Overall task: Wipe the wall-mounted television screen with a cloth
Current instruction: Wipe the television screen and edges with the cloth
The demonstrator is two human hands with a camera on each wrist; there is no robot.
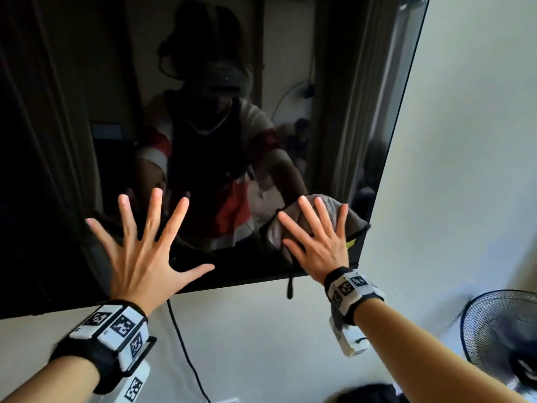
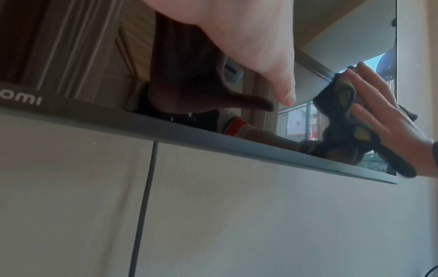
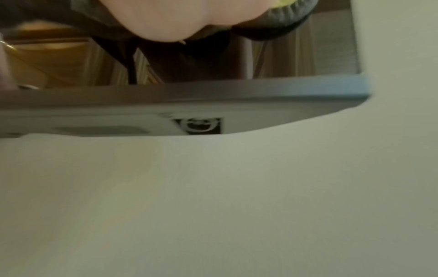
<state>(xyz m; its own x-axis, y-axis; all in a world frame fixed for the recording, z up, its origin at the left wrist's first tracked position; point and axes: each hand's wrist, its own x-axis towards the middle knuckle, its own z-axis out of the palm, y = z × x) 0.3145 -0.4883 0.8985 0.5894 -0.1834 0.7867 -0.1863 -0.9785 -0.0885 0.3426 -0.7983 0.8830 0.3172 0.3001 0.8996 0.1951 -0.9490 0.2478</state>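
Observation:
The dark television screen [image 1: 72, 112] hangs on a white wall and mirrors the room. My right hand [image 1: 316, 237] lies flat with straight fingers on a grey cloth [image 1: 356, 218], pressing it against the screen's lower right corner. The cloth [image 2: 341, 116] shows a yellow tag beneath that hand [image 2: 388, 120] in the left wrist view. My left hand [image 1: 145, 245] is spread wide, fingers straight, against the screen's lower middle; its thumb [image 2: 282, 90] points at the glass. In the right wrist view only the palm's heel [image 3: 175, 16] and the cloth's edge [image 3: 284, 20] show above the television's bottom edge [image 3: 213, 93].
A black cable [image 1: 186, 353] hangs down the white wall [image 1: 465, 141] below the television. A short dark cord [image 1: 289, 286] dangles from the bottom edge near my right wrist. A black standing fan [image 1: 502, 330] is at the lower right, beside a dark object [image 1: 369, 394].

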